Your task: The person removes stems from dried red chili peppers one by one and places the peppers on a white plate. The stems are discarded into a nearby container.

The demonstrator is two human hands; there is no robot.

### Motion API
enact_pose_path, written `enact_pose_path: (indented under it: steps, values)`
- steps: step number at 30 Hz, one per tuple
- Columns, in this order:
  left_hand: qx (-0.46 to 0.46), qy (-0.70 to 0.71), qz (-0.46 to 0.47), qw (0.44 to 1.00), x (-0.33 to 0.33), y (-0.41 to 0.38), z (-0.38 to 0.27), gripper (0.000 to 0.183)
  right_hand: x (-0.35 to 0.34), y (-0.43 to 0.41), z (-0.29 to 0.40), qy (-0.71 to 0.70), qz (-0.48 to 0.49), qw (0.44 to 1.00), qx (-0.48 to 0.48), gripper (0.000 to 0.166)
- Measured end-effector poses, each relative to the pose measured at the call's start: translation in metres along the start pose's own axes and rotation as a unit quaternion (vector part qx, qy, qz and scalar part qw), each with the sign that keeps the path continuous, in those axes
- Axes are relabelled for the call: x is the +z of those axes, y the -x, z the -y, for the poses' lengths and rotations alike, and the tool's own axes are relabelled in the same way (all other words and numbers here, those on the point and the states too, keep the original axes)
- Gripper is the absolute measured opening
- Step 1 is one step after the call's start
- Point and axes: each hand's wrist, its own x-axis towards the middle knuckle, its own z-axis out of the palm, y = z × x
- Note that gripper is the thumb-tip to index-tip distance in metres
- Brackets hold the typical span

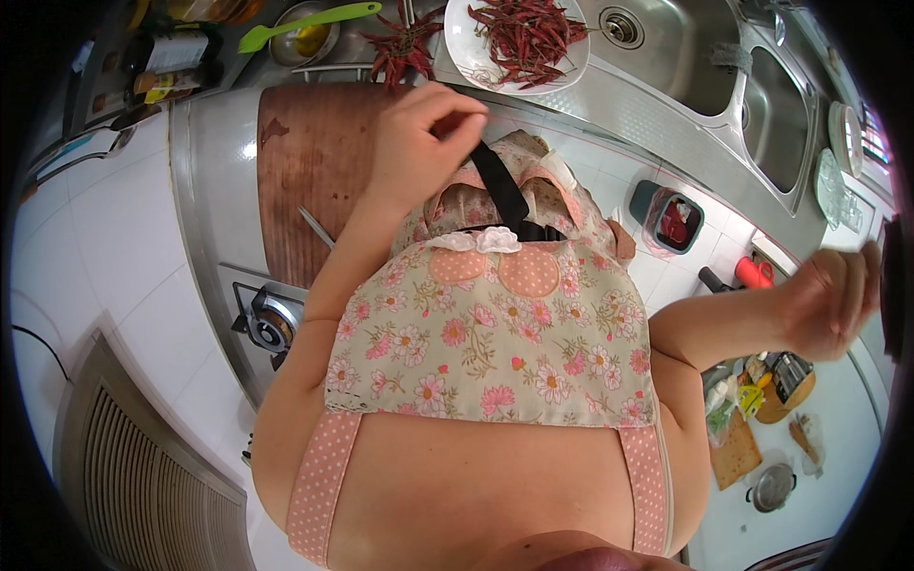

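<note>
My left hand (432,146) is raised over the right edge of a wooden cutting board (314,157). Its fingers curl in to the thumb, and I see nothing held between them. A black strap (500,185) runs from behind this hand down to the front of my floral apron (493,342). Under my left forearm, the pointed end of a metal tool (314,225) lies on the board; the rest is hidden. My right hand (828,303) is lifted far out to the right, bent-fingered and blurred, near a dark object at the picture's rim.
Dried red chillies (525,39) fill a white plate (463,61) beside the steel sink (671,57); more chillies (403,46) lie left of it. A green silicone brush (314,25) rests across an oil bowl (282,53). A gas burner (271,325) and a floor bin (646,203) flank me.
</note>
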Motion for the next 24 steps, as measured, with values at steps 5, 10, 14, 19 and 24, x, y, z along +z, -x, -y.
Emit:
enact_pose_path:
  steps: [5,10,14,19,24]
  values:
    - [-0.003,-0.044,-0.104,0.994,-0.026,0.001,0.027,0.009,-0.028,0.011,0.068,-0.010,-0.011,0.996,-0.093,0.015]
    - [0.005,-0.099,-0.143,0.985,-0.039,-0.003,0.055,0.008,-0.041,0.023,0.099,-0.037,-0.079,0.980,-0.179,0.013]
    - [0.000,-0.129,-0.152,0.980,-0.043,-0.008,0.072,0.009,-0.058,0.034,0.126,-0.011,-0.124,0.970,-0.210,0.011]
    - [0.007,-0.147,-0.157,0.977,-0.047,-0.016,0.087,0.009,-0.069,0.047,0.142,-0.007,-0.202,0.944,-0.262,0.011]
    - [0.002,-0.161,-0.141,0.977,-0.049,-0.024,0.097,0.010,-0.076,0.051,0.148,-0.002,-0.226,0.942,-0.250,0.011]
